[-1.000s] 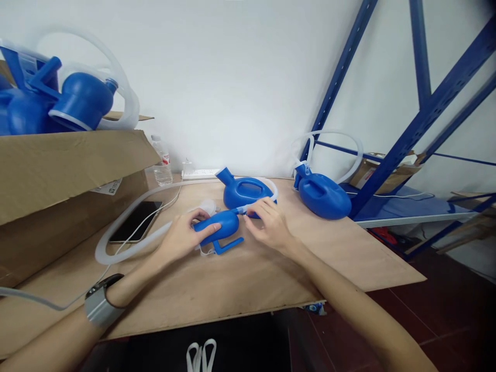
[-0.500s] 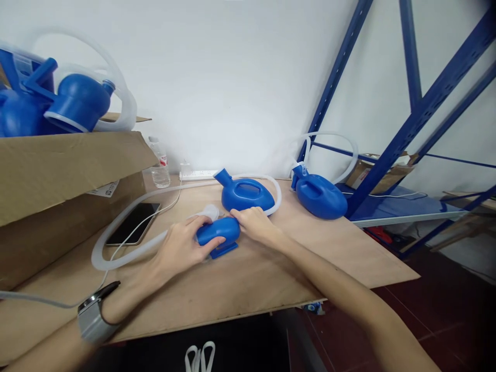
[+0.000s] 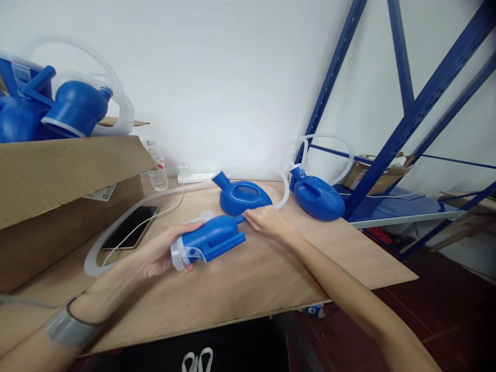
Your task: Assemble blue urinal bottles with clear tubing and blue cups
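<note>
A blue plastic urinal funnel [image 3: 217, 231] lies tilted in my left hand [image 3: 165, 253], which is closed around its translucent collar [image 3: 180, 254]. The funnel's flat blue handle [image 3: 225, 247] faces toward me, and its narrow nozzle points right. My right hand [image 3: 264, 219] is pinched at that nozzle's tip. A translucent hose [image 3: 285, 188] loops round and runs in behind the right hand; its end is hidden by the fingers. Just behind both hands stands a blue urinal bottle [image 3: 244, 199] with a slanted neck. A translucent round piece [image 3: 207, 213] shows partly behind the funnel.
A second blue bottle [image 3: 320, 199] with a hose stands at the right beside the blue metal rack [image 3: 377, 170]. On the left, a cardboard box [image 3: 70, 173] holds several blue parts. A phone [image 3: 129, 227], water bottle [image 3: 158, 175], power strip [image 3: 197, 177] and white cable lie toward the back.
My left hand has shifted from the funnel's body to its collar. The funnel has turned, so its collar faces left and its nozzle right. My right hand has moved slightly right.
</note>
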Available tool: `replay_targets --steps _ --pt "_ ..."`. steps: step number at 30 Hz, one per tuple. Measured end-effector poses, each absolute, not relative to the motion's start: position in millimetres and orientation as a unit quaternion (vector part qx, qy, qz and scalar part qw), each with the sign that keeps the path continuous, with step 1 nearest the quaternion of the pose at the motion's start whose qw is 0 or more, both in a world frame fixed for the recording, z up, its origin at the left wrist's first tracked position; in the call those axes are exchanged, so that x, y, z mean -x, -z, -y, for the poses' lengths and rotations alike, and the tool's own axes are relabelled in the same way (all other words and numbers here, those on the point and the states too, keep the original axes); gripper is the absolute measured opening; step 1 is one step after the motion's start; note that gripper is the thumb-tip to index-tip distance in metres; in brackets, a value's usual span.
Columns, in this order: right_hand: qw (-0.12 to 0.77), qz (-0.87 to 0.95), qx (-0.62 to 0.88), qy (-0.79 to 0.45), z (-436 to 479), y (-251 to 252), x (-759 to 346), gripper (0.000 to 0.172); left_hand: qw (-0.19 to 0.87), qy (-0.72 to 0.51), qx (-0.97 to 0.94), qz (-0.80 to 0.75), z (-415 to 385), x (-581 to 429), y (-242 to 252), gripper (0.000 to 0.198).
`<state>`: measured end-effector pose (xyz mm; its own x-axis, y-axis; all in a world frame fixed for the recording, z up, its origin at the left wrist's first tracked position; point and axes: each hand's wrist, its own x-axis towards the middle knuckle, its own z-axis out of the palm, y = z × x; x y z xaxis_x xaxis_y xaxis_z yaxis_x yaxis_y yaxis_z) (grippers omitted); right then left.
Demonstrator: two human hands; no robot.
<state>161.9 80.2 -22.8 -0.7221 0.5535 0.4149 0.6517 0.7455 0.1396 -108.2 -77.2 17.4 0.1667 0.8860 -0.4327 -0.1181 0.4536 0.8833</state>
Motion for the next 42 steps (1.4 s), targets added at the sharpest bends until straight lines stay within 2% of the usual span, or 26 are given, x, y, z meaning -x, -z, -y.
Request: replay_targets --steps 2,4,9,11,14,16,17,20,21,25,32,37,42 --pt "0.139 0.942 0.275 0.134 -74.2 24.9 -159.6 0.034 0.640 -0.387 -0.410 -0.521 74.4 108.9 -14.7 0.057" --pt "0.144 0.949 0.253 0.117 -70.8 26.9 -155.9 0.033 0.588 -0.403 -0.467 -0.523 70.2 109.5 -10.6 0.057" --pt "0.168 0.950 0.262 0.024 -80.4 34.1 -165.2 0.064 0.398 -0.383 -0.600 -0.579 62.7 111.5 3.7 0.052" --pt "0.187 0.945 0.267 -0.022 -84.9 35.3 -172.1 0.060 0.345 -0.381 -0.636 -0.575 61.7 109.3 9.2 0.052" --pt "0.258 0.930 0.235 -0.118 -79.5 32.0 -172.0 0.044 0.273 -0.399 -0.650 -0.587 61.1 102.5 16.2 0.054" --pt "0.280 0.924 0.194 -0.173 -66.7 29.4 -162.6 0.045 0.245 -0.410 -0.639 -0.603 60.2 97.4 20.9 0.059" --pt "0.272 0.929 0.174 -0.182 -58.9 29.0 -155.9 0.052 0.244 -0.416 -0.634 -0.605 59.4 95.0 23.5 0.060" --pt "0.234 0.951 0.161 -0.125 -40.0 31.6 -137.2 0.095 0.262 -0.441 -0.630 -0.583 56.6 90.7 31.3 0.065" --pt "0.231 0.952 0.171 -0.104 -37.1 32.9 -133.7 0.101 0.268 -0.446 -0.630 -0.576 55.9 90.4 33.3 0.067" --pt "0.245 0.937 0.234 -0.084 -42.7 33.9 -139.8 0.087 0.265 -0.450 -0.631 -0.573 55.6 95.3 35.7 0.067" --pt "0.278 0.912 0.270 -0.136 -58.8 43.4 -151.6 0.071 0.055 -0.378 -0.768 -0.514 54.4 108.2 40.9 0.029" --pt "0.324 0.879 0.327 -0.122 -53.1 48.2 -141.7 0.070 0.011 -0.350 -0.811 -0.468 56.4 106.7 42.8 0.026" --pt "0.330 0.881 0.319 -0.111 -36.4 42.6 -135.2 0.071 -0.018 -0.279 -0.850 -0.447 57.5 103.6 44.7 0.030"
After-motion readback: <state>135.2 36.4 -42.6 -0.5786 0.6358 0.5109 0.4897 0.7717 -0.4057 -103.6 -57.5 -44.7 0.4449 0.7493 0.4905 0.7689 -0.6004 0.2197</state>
